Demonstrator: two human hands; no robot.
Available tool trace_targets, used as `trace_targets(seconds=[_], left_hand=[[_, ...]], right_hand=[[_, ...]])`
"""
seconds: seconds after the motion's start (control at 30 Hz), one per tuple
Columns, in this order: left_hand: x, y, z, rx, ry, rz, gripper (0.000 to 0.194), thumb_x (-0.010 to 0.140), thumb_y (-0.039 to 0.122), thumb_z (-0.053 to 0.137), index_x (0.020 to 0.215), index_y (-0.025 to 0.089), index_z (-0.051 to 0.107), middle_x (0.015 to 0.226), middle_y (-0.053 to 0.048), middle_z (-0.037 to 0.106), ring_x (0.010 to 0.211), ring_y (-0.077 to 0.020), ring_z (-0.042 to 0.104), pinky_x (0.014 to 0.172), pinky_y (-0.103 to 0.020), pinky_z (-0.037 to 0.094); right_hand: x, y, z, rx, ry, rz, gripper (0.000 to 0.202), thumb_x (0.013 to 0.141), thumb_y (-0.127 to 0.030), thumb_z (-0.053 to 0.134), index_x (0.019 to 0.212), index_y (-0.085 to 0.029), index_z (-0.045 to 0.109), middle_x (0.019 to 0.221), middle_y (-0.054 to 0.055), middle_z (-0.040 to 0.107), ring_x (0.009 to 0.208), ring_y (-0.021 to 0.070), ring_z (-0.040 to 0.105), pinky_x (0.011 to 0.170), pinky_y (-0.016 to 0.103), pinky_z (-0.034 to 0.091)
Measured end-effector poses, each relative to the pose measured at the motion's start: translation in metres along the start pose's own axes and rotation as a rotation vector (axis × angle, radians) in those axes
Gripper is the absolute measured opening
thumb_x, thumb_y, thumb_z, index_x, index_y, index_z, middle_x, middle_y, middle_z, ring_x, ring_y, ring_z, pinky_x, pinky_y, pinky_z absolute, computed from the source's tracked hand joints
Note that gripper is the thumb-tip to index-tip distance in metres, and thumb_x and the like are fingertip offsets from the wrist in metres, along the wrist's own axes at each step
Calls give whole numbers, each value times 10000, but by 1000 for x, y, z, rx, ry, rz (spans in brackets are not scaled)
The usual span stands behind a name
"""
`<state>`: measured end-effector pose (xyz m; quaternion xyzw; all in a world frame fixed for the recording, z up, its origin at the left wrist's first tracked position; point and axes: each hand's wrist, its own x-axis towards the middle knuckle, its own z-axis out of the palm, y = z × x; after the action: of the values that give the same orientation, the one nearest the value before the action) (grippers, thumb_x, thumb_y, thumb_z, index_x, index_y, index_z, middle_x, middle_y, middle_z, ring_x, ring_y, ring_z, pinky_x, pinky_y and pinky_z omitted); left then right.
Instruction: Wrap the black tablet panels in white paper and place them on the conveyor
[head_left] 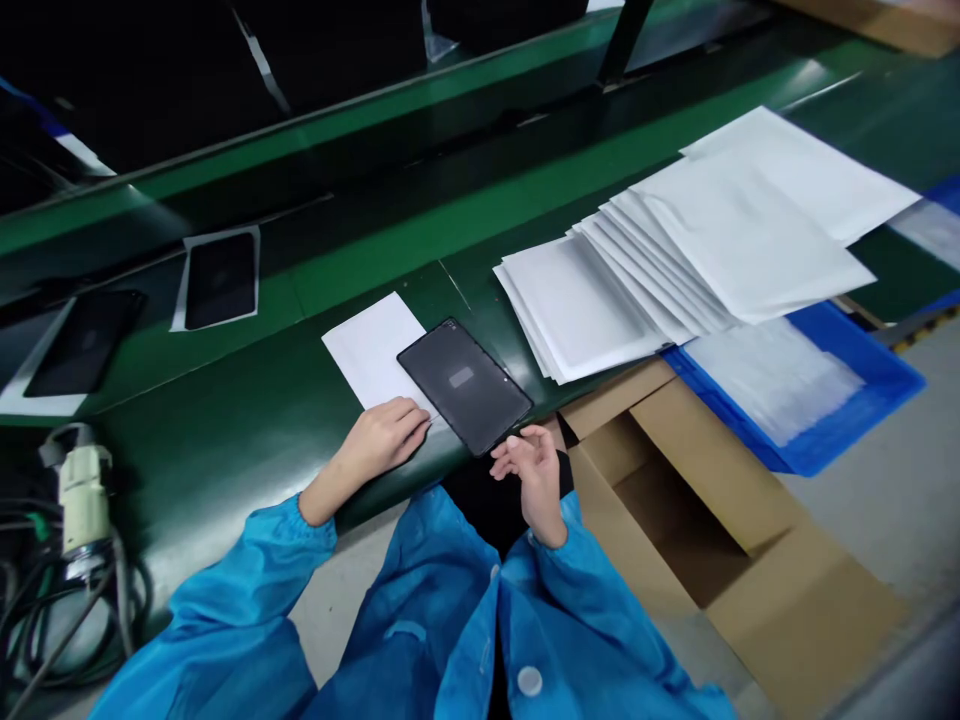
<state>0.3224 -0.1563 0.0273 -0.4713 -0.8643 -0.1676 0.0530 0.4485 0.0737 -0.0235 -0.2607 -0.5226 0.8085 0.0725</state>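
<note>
A black tablet (465, 385) lies at a slant near the bench's front edge, its plain face up with a small grey label in the middle. It overlaps the right part of a white sheet (375, 350). My left hand (386, 437) rests at the sheet's near edge, fingers bent together on it; the fingertips are partly hidden. Just off the tablet's near right corner, my right hand (531, 470) is palm up with loosely curled, parted fingers and nothing in them.
To the right, a fanned stack of white envelopes (600, 300) reaches the bench edge. Below stand a blue tray (892, 385) with clear plastic bags and an open cardboard box (795, 600). Two more tablets (221, 280) lie on white sheets at left, above a cabled connector (84, 500).
</note>
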Motion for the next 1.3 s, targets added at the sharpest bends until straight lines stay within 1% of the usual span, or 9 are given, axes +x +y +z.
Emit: trace_targets(seconds=[0.17, 0.3, 0.5, 0.67, 0.77, 0.9, 1.03, 1.17, 1.3], left_hand=[[-2, 0, 4, -107, -26, -77, 278, 1114, 292, 476, 1031, 189, 720, 926, -81, 723, 829, -187, 691, 760, -287, 570], [-5, -1, 3, -140, -12, -113, 257, 1104, 285, 500, 1071, 193, 738, 965, -89, 752, 876, -198, 722, 804, -295, 588], [-7, -3, 1, -98, -11, -148, 201, 1066, 302, 545, 1018, 195, 709, 902, -67, 721, 753, -181, 703, 684, -249, 543], [-8, 1, 0, -13, -102, -313, 130, 920, 153, 563, 903, 211, 678, 916, -66, 703, 743, -207, 695, 648, -268, 519], [-7, 5, -1, 21, -92, -404, 139, 837, 148, 599, 920, 219, 685, 920, -80, 722, 790, -258, 706, 643, -306, 519], [1, 4, -7, -139, -54, -503, 161, 764, 181, 636, 913, 228, 677, 911, -95, 741, 878, -303, 707, 693, -342, 534], [8, -4, -15, -340, -31, -609, 101, 786, 196, 582, 871, 223, 630, 753, -32, 677, 694, -206, 639, 655, -300, 500], [8, -15, -17, -467, 112, -713, 77, 893, 297, 553, 875, 222, 550, 695, 24, 590, 602, -131, 565, 601, -234, 440], [4, -20, -15, -499, 104, -675, 113, 931, 330, 589, 948, 222, 559, 747, 26, 584, 612, -120, 532, 608, -224, 432]], right_hand=[[-1, 11, 14, -35, 89, -69, 601, 802, -541, 862, 1001, -296, 350, 591, -91, 704, 450, 170, 683, 447, 236, 535], [2, 10, 4, 4, 118, -89, 561, 776, -452, 874, 1019, -295, 395, 600, -127, 655, 433, 146, 648, 453, 244, 544], [0, -4, -28, 84, 14, 33, 454, 784, -405, 811, 1151, -260, 586, 626, -97, 633, 431, 123, 563, 397, 245, 484], [-4, -12, -35, 235, -90, 122, 401, 772, -379, 807, 1113, -266, 629, 596, -96, 577, 440, 122, 517, 364, 229, 440], [-2, -13, -36, 288, -152, 145, 375, 768, -388, 798, 1083, -272, 630, 603, -89, 578, 420, 126, 495, 357, 246, 432], [0, -14, -38, 284, -162, 136, 342, 777, -373, 780, 1081, -289, 648, 652, -59, 631, 504, 164, 589, 468, 286, 517], [0, -13, -43, 294, -157, 125, 346, 786, -364, 790, 1106, -302, 673, 817, -5, 756, 727, 225, 733, 675, 346, 616], [0, -11, -45, 290, -141, 104, 393, 804, -364, 786, 1178, -320, 672, 960, 19, 803, 962, 271, 779, 850, 398, 640], [1, -11, -46, 266, -140, 97, 393, 817, -368, 777, 1193, -321, 671, 920, 18, 801, 989, 276, 775, 882, 403, 634]])
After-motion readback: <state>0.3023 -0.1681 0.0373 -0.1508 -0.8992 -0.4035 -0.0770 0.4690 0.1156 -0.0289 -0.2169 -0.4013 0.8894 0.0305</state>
